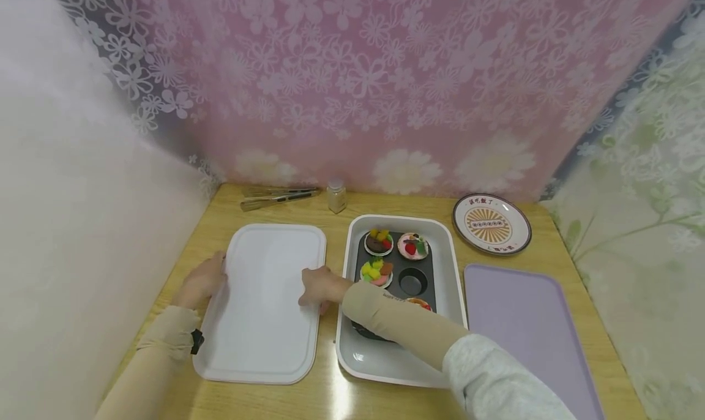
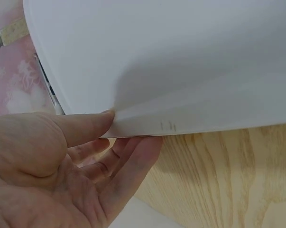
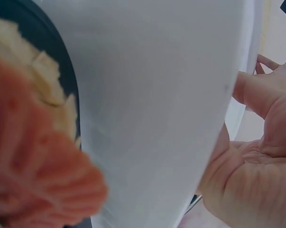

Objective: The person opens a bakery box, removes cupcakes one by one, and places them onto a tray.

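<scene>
A white rectangular tray [image 1: 264, 303] lies on the left part of the wooden table. My left hand [image 1: 205, 279] grips its left edge; in the left wrist view, the left hand [image 2: 62, 161] has its thumb on the rim and its fingers beneath. Opposite, my right hand [image 1: 324, 285] holds the right edge of the tray. Seen from the right wrist, the right hand [image 3: 256, 156] is partly hidden behind the wall of a deep white pan [image 3: 157, 109]. The right forearm crosses over that pan, which holds a dark muffin tin [image 1: 398, 276] with several decorated cupcakes.
A purple tray [image 1: 518, 322] lies right of the pan, with a patterned plate [image 1: 491, 224] behind it. A small jar [image 1: 336, 197] and some brushes or tongs [image 1: 275, 199] are along the back edge. Floral fabric [image 1: 358, 101] closes off the back.
</scene>
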`<state>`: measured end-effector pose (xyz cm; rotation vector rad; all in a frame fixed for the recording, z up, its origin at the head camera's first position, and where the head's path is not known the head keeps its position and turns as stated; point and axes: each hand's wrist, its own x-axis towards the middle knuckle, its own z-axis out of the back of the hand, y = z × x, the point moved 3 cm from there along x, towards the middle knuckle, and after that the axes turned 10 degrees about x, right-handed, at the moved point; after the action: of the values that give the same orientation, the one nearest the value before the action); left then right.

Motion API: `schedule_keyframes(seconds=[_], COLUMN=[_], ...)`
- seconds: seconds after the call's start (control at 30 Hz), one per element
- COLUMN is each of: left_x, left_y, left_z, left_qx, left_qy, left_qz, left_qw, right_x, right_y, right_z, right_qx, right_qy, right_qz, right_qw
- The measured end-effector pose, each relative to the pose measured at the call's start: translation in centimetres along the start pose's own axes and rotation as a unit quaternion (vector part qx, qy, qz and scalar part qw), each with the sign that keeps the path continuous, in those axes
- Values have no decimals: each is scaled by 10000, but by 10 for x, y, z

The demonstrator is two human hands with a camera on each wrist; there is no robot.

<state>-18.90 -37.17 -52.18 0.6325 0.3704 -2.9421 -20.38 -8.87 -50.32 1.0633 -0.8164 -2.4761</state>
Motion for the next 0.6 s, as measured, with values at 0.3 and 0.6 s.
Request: schedule_keyframes(seconds=[0.3, 0.6], left_x=[-1, -2], left_y=[-6, -11], left_z=[-1, -4], left_qx=[462, 653], left_qy=[-70, -188], left_qz=[95, 88], left_qw=[9989, 9976], right_x=[-1, -1], right_y=[0, -2], right_z=[0, -2], right_qx=[163, 84], right_qy=[63, 110], right_qz=[-42, -149], right_qw=[9998, 9998])
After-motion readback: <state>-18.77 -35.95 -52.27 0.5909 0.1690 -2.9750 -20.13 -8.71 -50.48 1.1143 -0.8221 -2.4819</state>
